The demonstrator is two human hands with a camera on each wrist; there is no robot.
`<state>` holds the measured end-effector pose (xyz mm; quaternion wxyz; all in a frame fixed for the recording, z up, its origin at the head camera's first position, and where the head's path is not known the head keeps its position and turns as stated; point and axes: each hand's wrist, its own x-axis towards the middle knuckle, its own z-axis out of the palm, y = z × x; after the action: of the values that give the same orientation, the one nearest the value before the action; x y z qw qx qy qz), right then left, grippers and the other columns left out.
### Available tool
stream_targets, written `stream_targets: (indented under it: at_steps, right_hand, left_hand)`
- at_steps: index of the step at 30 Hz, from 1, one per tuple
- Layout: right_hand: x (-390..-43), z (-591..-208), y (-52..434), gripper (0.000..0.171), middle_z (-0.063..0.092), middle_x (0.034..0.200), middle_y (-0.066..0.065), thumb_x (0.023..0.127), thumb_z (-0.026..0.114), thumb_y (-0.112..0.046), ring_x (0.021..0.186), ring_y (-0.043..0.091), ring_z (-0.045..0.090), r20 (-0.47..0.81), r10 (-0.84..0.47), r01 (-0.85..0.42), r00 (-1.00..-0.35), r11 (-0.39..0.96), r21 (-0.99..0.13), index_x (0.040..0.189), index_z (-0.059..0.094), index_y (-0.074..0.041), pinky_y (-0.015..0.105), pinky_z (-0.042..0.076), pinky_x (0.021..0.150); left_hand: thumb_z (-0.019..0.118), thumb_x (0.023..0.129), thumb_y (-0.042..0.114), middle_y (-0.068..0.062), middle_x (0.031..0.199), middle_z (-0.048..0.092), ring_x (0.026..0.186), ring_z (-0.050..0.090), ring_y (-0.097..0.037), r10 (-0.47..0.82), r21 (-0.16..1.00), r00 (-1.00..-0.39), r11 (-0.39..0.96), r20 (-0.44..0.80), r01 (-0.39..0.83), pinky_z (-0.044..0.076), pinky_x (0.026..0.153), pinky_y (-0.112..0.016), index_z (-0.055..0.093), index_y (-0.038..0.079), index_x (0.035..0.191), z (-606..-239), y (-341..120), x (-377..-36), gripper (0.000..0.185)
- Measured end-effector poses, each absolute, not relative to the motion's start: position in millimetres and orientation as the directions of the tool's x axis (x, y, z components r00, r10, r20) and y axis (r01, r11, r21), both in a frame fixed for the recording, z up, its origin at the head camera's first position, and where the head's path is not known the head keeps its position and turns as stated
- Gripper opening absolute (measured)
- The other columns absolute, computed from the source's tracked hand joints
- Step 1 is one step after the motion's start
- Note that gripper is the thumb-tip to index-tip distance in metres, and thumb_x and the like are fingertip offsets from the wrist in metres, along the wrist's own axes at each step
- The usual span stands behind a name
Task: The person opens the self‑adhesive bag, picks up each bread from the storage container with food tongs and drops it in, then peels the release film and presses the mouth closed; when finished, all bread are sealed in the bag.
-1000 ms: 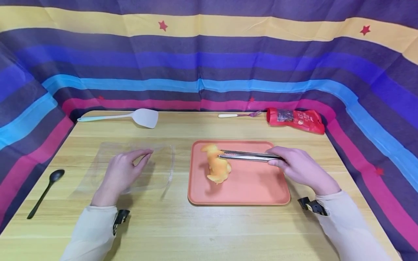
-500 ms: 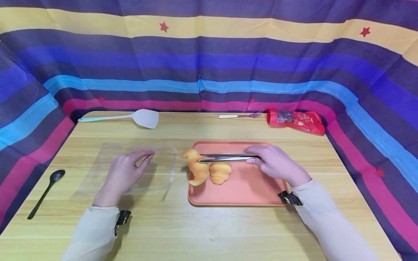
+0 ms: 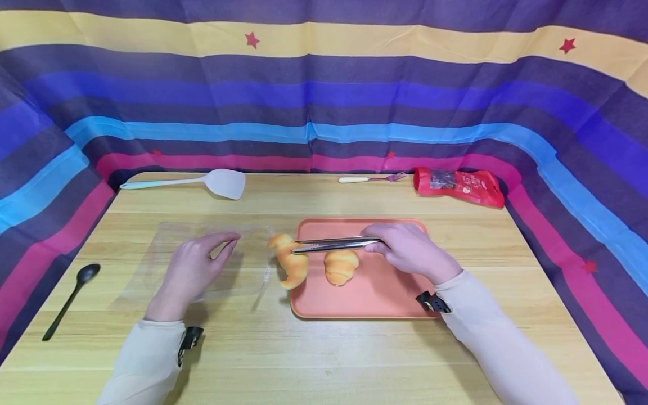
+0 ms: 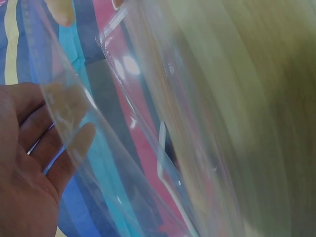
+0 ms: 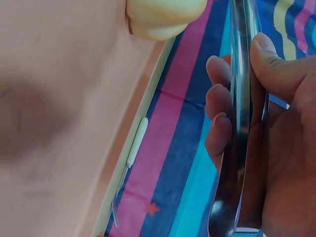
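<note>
Right hand (image 3: 405, 250): squeezes steel tongs (image 3: 334, 244), their tips pinching one croissant (image 3: 289, 261) raised over the pink tray's (image 3: 374, 298) left rim. Left hand (image 3: 189, 270): fingers relaxed, resting against the clear plastic container (image 3: 253, 247). Handling: keep the tongs' squeeze gentle and level; steady the container.

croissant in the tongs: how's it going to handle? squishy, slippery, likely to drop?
The croissant hangs curved from the tongs, pinched near one end, so it could swing or pivot. It looks light: thin tongs carry it level. Its surface looks smooth and glossy, perhaps slippery. The right hand grips the tongs.
</note>
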<state>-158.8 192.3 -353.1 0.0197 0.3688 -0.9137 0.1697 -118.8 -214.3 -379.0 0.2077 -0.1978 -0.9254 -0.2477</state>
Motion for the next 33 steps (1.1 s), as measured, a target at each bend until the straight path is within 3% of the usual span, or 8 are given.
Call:
stream_targets:
  at_steps: [9, 23, 29, 33]
  right_hand:
    - [-161, -353, 173, 0.016, 0.065, 0.093, -0.009, 0.095, 0.068, -0.023, 0.069, 0.01, 0.055, 0.132, -0.661, -0.665, -0.739, 0.685, -0.298, 0.11, 0.068, -0.017, 0.032, 0.05, 0.06]
    - [-165, -356, 144, 0.027, 0.069, 0.11, -0.001, 0.098, 0.064, -0.025, 0.082, 0.016, 0.066, 0.112, -0.692, -0.697, -0.713, 0.683, -0.218, 0.12, 0.068, -0.011, 0.035, 0.054, 0.067]
    - [-164, -358, 136, 0.02, 0.067, 0.098, -0.004, 0.098, 0.064, -0.022, 0.063, 0.01, 0.053, 0.097, -0.694, -0.693, -0.714, 0.68, -0.237, 0.115, 0.068, -0.012, 0.026, 0.045, 0.052]
    - [-164, -360, 132, 0.019, 0.065, 0.093, -0.006, 0.098, 0.064, -0.023, 0.06, 0.009, 0.05, 0.108, -0.702, -0.704, -0.704, 0.671, -0.232, 0.113, 0.069, -0.013, 0.023, 0.04, 0.046]
  left_hand:
    - [0.072, 0.089, 0.006, -0.013, 0.099, 0.073, 0.075, 0.071, -0.031, 0.278, 0.356, -0.814, 0.794, 0.51, 0.493, 0.056, 0.061, -0.048, 0.075, 0.004, 0.106, -380, -212, -118, 0.018]
    - [0.073, 0.087, 0.007, -0.012, 0.097, 0.074, 0.078, 0.071, -0.032, 0.281, 0.337, -0.799, 0.795, 0.532, 0.504, 0.056, 0.062, -0.049, 0.075, 0.005, 0.104, -380, -211, -117, 0.017]
    - [0.073, 0.086, 0.006, -0.012, 0.096, 0.074, 0.077, 0.072, -0.031, 0.29, 0.334, -0.788, 0.786, 0.544, 0.52, 0.056, 0.062, -0.048, 0.075, 0.004, 0.104, -380, -209, -117, 0.017]
    - [0.074, 0.086, 0.005, -0.011, 0.095, 0.074, 0.076, 0.072, -0.029, 0.299, 0.328, -0.777, 0.78, 0.554, 0.534, 0.056, 0.06, -0.047, 0.076, 0.004, 0.103, -380, -209, -117, 0.018]
